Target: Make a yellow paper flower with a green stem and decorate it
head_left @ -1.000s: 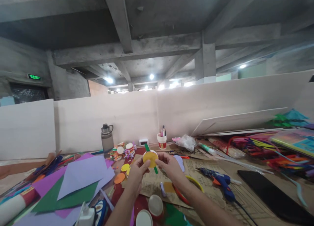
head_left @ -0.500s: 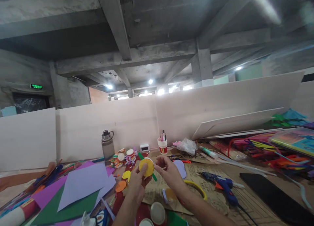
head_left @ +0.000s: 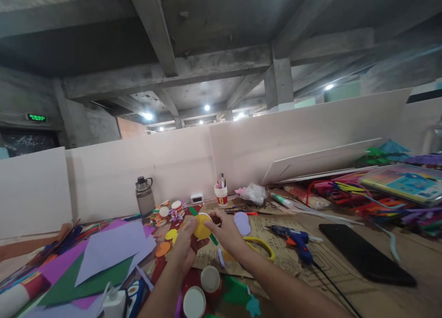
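My left hand (head_left: 182, 249) and my right hand (head_left: 223, 232) together hold a small paper cup capped with a yellow paper disc (head_left: 201, 227), with a green strip (head_left: 213, 238) sticking out on both sides. The left thumb presses on the disc's left side. The right fingers pinch its upper right edge. Loose yellow and orange paper circles (head_left: 162, 249) lie on the table just left of my hands. Two more small cups (head_left: 211, 279) stand upright near my forearms.
Purple and green paper sheets (head_left: 103, 253) cover the left of the table. A blue glue gun (head_left: 296, 238), a yellow ring (head_left: 261, 245) and a black tablet (head_left: 362, 252) lie to the right. A grey bottle (head_left: 144, 197) and pen cup (head_left: 221, 195) stand by the white partition.
The camera has shifted, so the whole scene sits lower and further left. My hands have moved slightly left with the cup, and the right fingers have closed back onto the disc's edge.
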Tool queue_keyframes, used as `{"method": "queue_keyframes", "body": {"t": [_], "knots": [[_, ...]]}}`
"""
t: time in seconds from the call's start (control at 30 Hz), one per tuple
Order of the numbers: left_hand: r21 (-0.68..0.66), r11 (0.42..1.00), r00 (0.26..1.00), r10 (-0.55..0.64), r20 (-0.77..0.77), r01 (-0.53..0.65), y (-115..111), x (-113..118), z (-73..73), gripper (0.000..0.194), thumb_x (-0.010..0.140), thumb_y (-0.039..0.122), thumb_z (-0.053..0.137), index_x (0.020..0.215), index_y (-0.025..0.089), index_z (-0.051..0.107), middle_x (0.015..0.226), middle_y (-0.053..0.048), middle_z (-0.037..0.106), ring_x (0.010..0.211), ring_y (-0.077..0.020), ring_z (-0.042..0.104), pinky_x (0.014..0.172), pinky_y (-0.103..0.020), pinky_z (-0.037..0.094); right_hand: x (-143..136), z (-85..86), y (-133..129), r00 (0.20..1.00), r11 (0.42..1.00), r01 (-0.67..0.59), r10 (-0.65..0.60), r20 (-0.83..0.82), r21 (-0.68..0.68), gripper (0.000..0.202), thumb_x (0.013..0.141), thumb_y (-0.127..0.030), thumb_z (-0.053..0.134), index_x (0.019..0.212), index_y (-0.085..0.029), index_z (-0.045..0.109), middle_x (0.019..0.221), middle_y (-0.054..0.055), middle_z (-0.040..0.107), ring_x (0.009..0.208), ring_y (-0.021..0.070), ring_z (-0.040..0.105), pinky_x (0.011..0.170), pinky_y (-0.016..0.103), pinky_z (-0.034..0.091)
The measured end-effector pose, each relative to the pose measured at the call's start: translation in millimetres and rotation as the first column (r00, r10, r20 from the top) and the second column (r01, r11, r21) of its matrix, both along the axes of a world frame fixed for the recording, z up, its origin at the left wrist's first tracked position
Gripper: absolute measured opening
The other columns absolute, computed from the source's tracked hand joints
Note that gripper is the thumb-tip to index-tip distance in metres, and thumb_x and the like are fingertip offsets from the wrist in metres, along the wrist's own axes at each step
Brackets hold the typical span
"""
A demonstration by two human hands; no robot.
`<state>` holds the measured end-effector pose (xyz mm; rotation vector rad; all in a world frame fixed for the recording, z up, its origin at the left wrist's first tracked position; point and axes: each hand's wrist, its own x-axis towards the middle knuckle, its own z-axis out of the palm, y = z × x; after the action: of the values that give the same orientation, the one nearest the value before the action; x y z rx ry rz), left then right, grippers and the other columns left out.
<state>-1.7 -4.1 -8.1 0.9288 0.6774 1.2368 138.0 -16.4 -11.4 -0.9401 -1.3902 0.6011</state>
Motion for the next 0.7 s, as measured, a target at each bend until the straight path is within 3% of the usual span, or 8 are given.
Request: {"method": "queue_keyframes", "body": {"t": [0.2,0.4,0.53,0.7], "knots": [[-0.007,0.999,0.999,-0.033,0.007,0.033,1,1,0.7,0.031,0.079,0.033,0.071,0.103,0.015,0.063,0.083,-0.006,0.071,0.068,-0.0144,0.067,0.047,-0.019,0.051,2,-2.6,3,1.000,1.000,0.006,-0.006,0.004,0.014,0.023,0.084,-0.040,0.057,0.084,-0.019,0.065,0.081,0.004,0.065,0.075,0.0178,0.058,0.068,0.030,0.046],[-0.016,0.997,0.994,-0.071,0.082,0.073,-3,6,3.8,0.030,0.086,0.037,0.063,0.103,0.014,0.063,0.088,-0.009,0.072,0.078,-0.0185,0.069,0.056,-0.024,0.056,7,-4.3,5,1.000,0.998,-0.002,0.001,-0.019,-0.059,0.025,0.083,-0.041,0.054,0.085,-0.018,0.064,0.079,0.003,0.065,0.071,0.0171,0.057,0.063,0.029,0.046],[0.011,0.993,0.991,-0.116,0.070,0.115,-3,7,0.7,0.030,0.081,0.033,0.069,0.102,0.013,0.065,0.092,-0.011,0.072,0.083,-0.0205,0.068,0.062,-0.026,0.057,8,-8.1,8,1.000,0.997,-0.007,0.005,-0.026,-0.079,0.024,0.083,-0.040,0.053,0.086,-0.018,0.063,0.078,0.003,0.064,0.070,0.0156,0.056,0.062,0.027,0.045],[0.060,0.994,0.996,-0.091,0.021,0.090,0,8,-6.8,0.032,0.071,0.027,0.077,0.098,0.013,0.067,0.088,-0.009,0.072,0.077,-0.0184,0.067,0.054,-0.023,0.054,7,-12.0,9,0.999,0.997,-0.024,0.022,-0.027,-0.067,0.023,0.083,-0.039,0.053,0.087,-0.018,0.062,0.081,0.003,0.064,0.070,0.0147,0.056,0.062,0.026,0.045]]}}
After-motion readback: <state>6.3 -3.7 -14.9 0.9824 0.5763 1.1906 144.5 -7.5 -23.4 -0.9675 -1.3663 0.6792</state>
